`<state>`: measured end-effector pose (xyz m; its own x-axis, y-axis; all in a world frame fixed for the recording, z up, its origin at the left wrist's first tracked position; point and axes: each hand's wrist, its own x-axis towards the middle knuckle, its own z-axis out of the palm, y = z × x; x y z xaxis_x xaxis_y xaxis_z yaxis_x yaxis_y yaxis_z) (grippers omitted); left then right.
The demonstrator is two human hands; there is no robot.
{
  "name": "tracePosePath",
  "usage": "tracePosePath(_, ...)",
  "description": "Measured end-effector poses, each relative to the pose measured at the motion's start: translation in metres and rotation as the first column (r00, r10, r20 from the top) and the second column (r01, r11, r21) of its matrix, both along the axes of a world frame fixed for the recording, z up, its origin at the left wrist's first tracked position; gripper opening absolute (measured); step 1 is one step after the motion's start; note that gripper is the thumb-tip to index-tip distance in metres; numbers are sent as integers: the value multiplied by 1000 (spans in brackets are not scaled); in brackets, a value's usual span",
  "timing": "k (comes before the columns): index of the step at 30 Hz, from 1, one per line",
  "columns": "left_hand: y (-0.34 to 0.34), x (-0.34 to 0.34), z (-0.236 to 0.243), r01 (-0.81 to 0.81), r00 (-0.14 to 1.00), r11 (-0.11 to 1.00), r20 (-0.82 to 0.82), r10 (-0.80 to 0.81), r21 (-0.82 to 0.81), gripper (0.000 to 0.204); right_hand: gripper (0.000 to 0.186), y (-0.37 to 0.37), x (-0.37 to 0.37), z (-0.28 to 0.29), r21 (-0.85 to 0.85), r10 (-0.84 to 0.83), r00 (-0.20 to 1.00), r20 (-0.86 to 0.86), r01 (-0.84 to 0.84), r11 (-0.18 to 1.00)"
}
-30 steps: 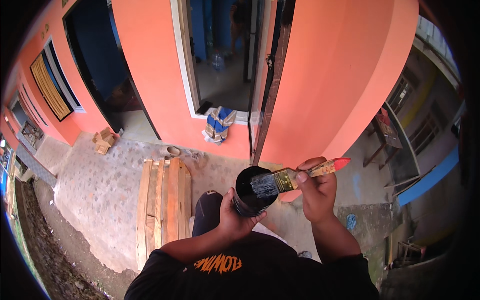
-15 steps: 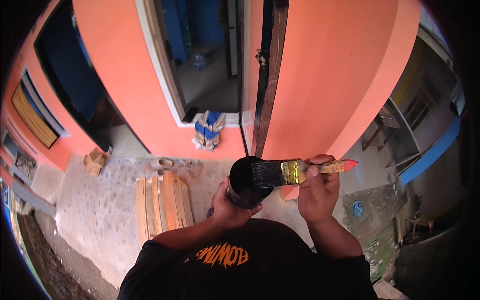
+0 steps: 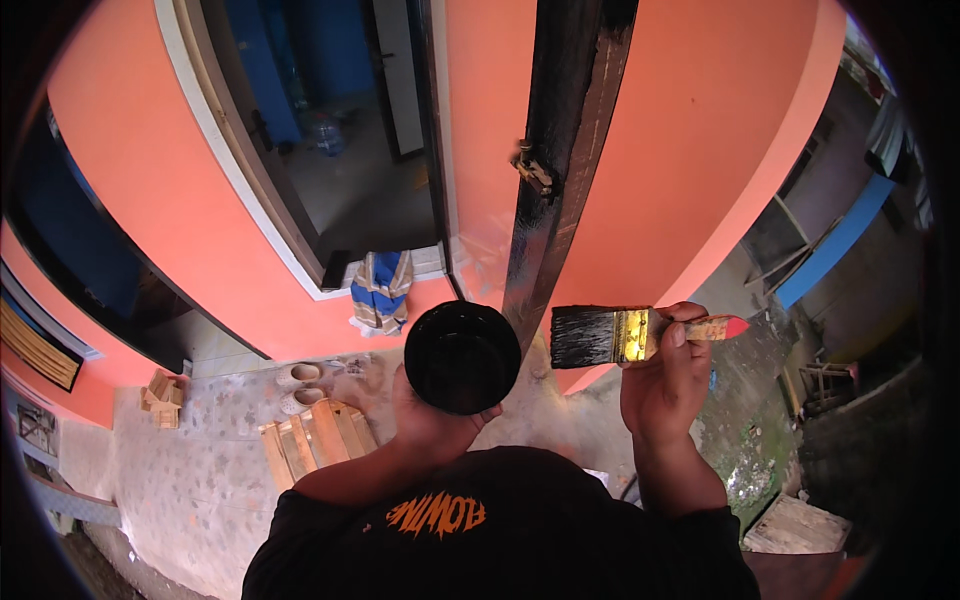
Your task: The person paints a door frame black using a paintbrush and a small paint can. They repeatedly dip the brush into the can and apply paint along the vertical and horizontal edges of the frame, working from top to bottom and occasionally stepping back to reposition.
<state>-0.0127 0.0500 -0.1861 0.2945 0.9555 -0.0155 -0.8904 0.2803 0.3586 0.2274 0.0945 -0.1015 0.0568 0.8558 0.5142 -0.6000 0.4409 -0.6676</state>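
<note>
My left hand [image 3: 440,427] is wrapped round a round black pot [image 3: 463,358] with dark, glossy liquid inside. In my right hand [image 3: 664,392], a wide paintbrush [image 3: 632,336] lies nearly level, pinched by its worn wooden handle with a red tip. Its dark bristles point left, toward the pot but apart from it. Beyond both hands rises the edge of a dark wooden window sash [image 3: 575,120], partly glossy black, with a metal latch [image 3: 534,170] on it. The bristles do not touch the sash.
A blue and beige striped cloth [image 3: 381,290] hangs over the windowsill, beside a dark flat object [image 3: 335,268]. Sandals [image 3: 300,388] and a slatted wooden piece [image 3: 318,438] are on the ground at left. An orange wall [image 3: 700,150] stands ahead.
The brush has come away from the pot's rim and moved right. The pot has shifted left and shows more of its opening. My view has turned, bringing the sash and latch nearer.
</note>
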Motion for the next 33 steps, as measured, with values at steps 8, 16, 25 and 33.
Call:
tracePosePath(8,-13,14,-3,-74,997,988,-42,69,-133,78,28,-9,10,-2,73,-141,990,21,139,988)
tracePosePath(16,-40,-10,-10,-102,992,993,70,106,-57,79,41,23,-1,1,576,-631,769,108,469,670)
tracePosePath(25,-60,-25,-13,-125,984,988,113,134,-88,82,32,54,-28,31,800,-881,473,3,527,286)
tracePosePath(33,-58,-27,-10,-108,989,989,95,118,-102,80,23,17,-1,-39,784,-816,472,333,343,518)
